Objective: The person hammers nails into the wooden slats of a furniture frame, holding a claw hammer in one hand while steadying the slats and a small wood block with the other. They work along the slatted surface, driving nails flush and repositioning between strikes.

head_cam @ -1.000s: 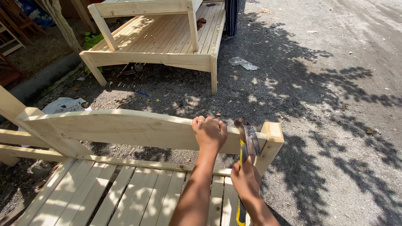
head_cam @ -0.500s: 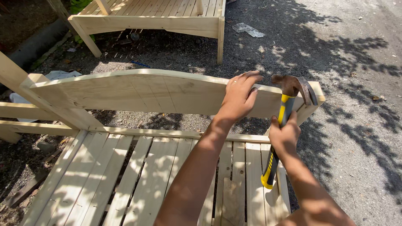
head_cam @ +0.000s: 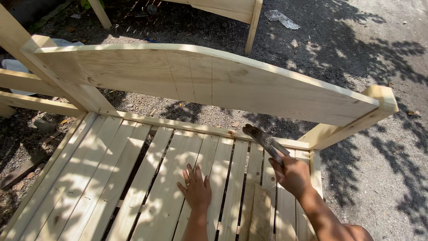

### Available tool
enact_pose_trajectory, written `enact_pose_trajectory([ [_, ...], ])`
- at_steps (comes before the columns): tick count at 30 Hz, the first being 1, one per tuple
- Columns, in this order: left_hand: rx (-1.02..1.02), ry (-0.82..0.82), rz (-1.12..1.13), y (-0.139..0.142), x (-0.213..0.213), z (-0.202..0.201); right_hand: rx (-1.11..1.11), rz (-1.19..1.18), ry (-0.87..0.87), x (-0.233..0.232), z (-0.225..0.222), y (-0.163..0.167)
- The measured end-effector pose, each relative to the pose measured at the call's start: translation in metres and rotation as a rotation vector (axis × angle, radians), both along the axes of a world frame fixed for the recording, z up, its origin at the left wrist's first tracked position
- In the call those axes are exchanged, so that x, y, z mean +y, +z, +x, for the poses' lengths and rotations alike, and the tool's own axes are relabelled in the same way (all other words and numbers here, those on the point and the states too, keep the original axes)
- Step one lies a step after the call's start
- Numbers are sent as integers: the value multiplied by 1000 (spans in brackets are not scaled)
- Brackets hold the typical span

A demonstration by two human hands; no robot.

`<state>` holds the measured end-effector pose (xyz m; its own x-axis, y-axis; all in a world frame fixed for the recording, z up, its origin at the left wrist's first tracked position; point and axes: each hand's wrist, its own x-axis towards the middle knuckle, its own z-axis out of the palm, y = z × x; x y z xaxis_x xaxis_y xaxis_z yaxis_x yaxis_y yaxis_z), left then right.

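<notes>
We pressed our left hand [head_cam: 196, 189], fingers spread flat, on the bed slats [head_cam: 165, 178]; our right hand [head_cam: 292, 175] gripped the hammer [head_cam: 264, 140] beside the headboard [head_cam: 214, 80]. A wild swing could strike those fingers.

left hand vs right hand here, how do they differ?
The left hand lies flat, fingers spread, palm down on the slats; the right hand is closed in a fist around a hammer. The left hand holds nothing; the right hand holds the hammer with its head down by the rail. The left hand sits nearer the bed's middle; the right hand is near the corner post. Both are bare.
</notes>
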<state>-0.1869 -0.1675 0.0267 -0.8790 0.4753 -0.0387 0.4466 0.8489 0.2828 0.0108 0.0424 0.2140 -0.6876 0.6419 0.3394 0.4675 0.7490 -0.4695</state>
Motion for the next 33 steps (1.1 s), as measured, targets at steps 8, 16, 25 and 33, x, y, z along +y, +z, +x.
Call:
enact_pose_trajectory([
  [8, -159, -9, -86, 19, 4, -13, -596, -199, 53, 4, -29, -57],
  [16, -176, 24, -72, 22, 7, -13, -709, -291, 37, 29, -38, -109],
  [25, -231, 70, -137, 34, 14, -16, -323, -405, -44, 43, -60, -171],
  [33, -175, 102, -126, 33, 18, -12, -373, -413, -84, 29, -64, -154],
])
